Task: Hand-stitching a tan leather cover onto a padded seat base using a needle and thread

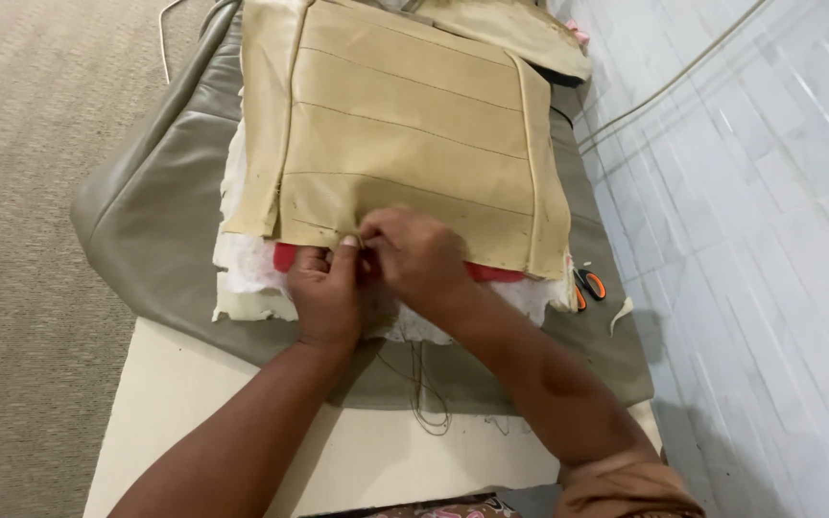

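A tan stitched seat cover panel lies flat on white foam padding, with a strip of red fabric showing under its near edge. My left hand pinches the panel's near edge from below. My right hand is closed beside it, fingertips meeting the left hand's at the edge, as if gripping a fine needle or thread that is too small to see clearly. Brown thread trails down from under my hands.
The pile rests on a grey leather seat cover spread over a cream table. Orange-handled scissors lie at the panel's right corner. A tiled surface with a cable runs along the right; carpet lies on the left.
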